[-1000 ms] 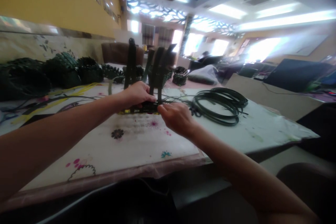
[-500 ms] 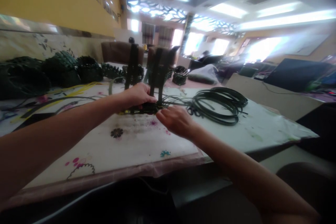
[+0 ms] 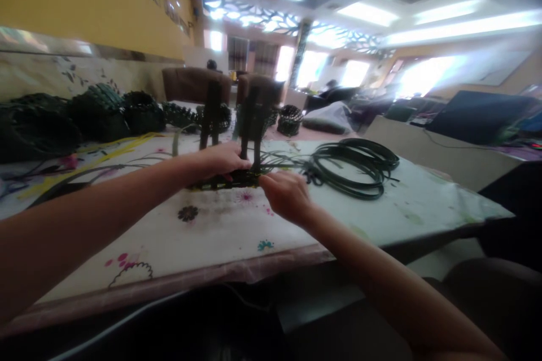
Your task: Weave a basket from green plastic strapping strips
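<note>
A partly woven dark green basket [image 3: 243,179] lies on the table in front of me, with flat strips [image 3: 254,124] standing up from its low base. My left hand [image 3: 228,159] rests over the base between the upright strips, fingers closed on its woven edge. At the right end of that edge, my right hand [image 3: 287,192] is closed in a pinch on a thin weaving strip. Its fingers mostly hide the strip, and a little yellow shows beside the fingertips.
Coiled dark green strips [image 3: 359,172] lie at the right, near dark scissor-like handles [image 3: 312,176]. Finished-looking green baskets [image 3: 95,113] line the wall at left, with yellow strips [image 3: 122,149] before them. The table's front edge [image 3: 203,276] runs close to me.
My right hand has moved a little to the right, away from the upright strips. My left hand has flattened slightly over the base, which now shows more between the hands.
</note>
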Available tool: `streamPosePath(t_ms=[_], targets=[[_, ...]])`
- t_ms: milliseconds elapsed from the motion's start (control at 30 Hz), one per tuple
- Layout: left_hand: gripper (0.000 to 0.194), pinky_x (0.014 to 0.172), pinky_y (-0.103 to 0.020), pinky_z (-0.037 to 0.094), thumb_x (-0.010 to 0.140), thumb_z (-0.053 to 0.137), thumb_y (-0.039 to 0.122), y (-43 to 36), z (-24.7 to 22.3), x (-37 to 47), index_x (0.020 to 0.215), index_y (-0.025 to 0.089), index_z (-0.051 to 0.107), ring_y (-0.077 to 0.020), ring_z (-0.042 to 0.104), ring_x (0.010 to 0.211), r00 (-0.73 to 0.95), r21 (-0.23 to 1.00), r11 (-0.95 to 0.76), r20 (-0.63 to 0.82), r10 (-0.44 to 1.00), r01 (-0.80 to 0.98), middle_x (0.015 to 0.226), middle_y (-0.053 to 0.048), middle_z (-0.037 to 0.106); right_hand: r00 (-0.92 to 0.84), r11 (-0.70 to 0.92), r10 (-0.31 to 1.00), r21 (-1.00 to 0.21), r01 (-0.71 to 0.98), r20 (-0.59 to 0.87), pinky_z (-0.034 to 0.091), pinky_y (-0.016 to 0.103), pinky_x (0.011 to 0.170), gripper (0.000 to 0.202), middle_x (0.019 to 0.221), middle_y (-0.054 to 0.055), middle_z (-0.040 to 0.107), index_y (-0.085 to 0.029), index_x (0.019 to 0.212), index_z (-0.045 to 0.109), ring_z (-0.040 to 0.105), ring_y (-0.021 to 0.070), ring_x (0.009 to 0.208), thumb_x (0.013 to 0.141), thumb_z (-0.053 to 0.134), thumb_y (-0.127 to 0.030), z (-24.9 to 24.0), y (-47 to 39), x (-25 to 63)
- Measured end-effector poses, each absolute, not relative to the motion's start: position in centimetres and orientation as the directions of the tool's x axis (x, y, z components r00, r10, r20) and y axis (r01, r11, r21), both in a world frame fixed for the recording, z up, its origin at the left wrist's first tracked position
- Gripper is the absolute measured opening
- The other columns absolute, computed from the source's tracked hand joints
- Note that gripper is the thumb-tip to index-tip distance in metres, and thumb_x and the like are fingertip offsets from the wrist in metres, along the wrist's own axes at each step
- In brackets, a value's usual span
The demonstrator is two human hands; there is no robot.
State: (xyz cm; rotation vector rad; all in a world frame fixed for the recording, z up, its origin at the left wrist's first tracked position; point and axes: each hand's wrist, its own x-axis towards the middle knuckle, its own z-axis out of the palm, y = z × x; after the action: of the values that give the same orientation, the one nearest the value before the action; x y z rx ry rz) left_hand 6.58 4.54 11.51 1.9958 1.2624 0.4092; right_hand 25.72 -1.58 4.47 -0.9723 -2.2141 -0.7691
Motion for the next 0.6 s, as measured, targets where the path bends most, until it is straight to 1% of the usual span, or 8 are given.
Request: streamPosePath(t_ms=[100,167,200,300,367,433,533,600], targets=[[0.019,0.053,-0.022,0.047,0.078,0.064,0.032,4.4,11.1,6.8,0.084,0.014,0.068,-0.0139,0.057,0.066,0.488,0.741,-0.252,-0.115,0.865,0.622,0.084,-0.007,0.067,-0.431,0.543,0.600,0.052,0.838,0.674,0.019,0.029,0.056,0.024,0.058,-0.001,0.052,-0.018,0.067,0.058,0.034,0.0106,0.056,0.086,0.045,-0.012,4.9,-1.9,25.7],[0.019,0.054,-0.023,0.047,0.078,0.063,0.031,4.5,11.1,6.9,0.086,0.014,0.068,-0.0144,0.057,0.067,0.500,0.743,-0.254,-0.125,0.857,0.620,0.085,-0.007,0.067,-0.340,0.538,0.697,-0.147,0.830,0.632,0.021,0.027,0.057,0.020,0.059,-0.002,0.052,-0.017,0.069,0.060,0.036,0.0095,0.056,0.086,0.050,-0.017,5.5,-2.0,25.8],[0.020,0.054,-0.023,0.047,0.079,0.063,0.032,4.5,11.1,6.9,0.087,0.015,0.068,-0.0146,0.058,0.067,0.504,0.746,-0.252,-0.128,0.854,0.617,0.086,-0.007,0.067,-0.306,0.552,0.730,-0.264,0.791,0.610,0.023,0.026,0.057,0.018,0.059,-0.002,0.052,-0.017,0.070,0.061,0.037,0.0090,0.056,0.086,0.052,-0.019,5.9,-2.0,25.9],[0.022,0.054,-0.023,0.047,0.077,0.066,0.035,4.9,11.6,6.6,0.089,0.016,0.069,-0.0152,0.058,0.067,0.497,0.750,-0.250,-0.120,0.859,0.613,0.082,-0.006,0.067,-0.264,0.597,0.793,-0.613,0.518,0.550,0.031,0.023,0.054,0.017,0.060,-0.004,0.050,-0.017,0.073,0.062,0.041,0.0077,0.055,0.086,0.058,-0.028,6.8,-1.4,26.3],[0.024,0.054,-0.023,0.046,0.076,0.068,0.038,5.2,12.1,6.4,0.087,0.016,0.069,-0.0153,0.058,0.066,0.470,0.742,-0.244,-0.108,0.876,0.625,0.077,-0.006,0.066,-0.237,0.572,0.820,-0.760,0.308,0.521,0.034,0.022,0.050,0.023,0.061,-0.005,0.049,-0.017,0.075,0.063,0.042,0.0072,0.052,0.086,0.061,-0.037,7.1,-0.9,26.4],[0.025,0.054,-0.023,0.045,0.076,0.069,0.039,5.5,12.8,6.0,0.084,0.016,0.068,-0.0152,0.057,0.064,0.445,0.733,-0.238,-0.097,0.890,0.637,0.075,-0.005,0.065,-0.201,0.543,0.835,-0.828,0.140,0.513,0.038,0.022,0.046,0.025,0.064,-0.005,0.050,-0.017,0.084,0.067,0.044,0.0073,0.052,0.085,0.063,-0.041,7.5,-0.4,26.2],[0.027,0.054,-0.023,0.044,0.075,0.069,0.041,6.1,13.6,5.4,0.085,0.016,0.069,-0.0147,0.057,0.063,0.449,0.731,-0.246,-0.093,0.888,0.637,0.075,-0.004,0.066,-0.181,0.548,0.816,-0.835,-0.053,0.548,0.045,0.022,0.047,0.031,0.065,-0.007,0.049,-0.021,0.107,0.067,0.044,0.0075,0.053,0.082,0.068,-0.039,8.1,0.1,25.8],[0.029,0.053,-0.022,0.043,0.075,0.070,0.042,6.5,14.1,4.8,0.088,0.017,0.069,-0.0142,0.057,0.063,0.452,0.733,-0.251,-0.087,0.888,0.633,0.075,-0.004,0.066,-0.184,0.552,0.804,-0.825,-0.119,0.565,0.046,0.021,0.048,0.029,0.063,-0.008,0.047,-0.022,0.105,0.067,0.043,0.0071,0.053,0.082,0.069,-0.039,8.5,0.5,25.7]])
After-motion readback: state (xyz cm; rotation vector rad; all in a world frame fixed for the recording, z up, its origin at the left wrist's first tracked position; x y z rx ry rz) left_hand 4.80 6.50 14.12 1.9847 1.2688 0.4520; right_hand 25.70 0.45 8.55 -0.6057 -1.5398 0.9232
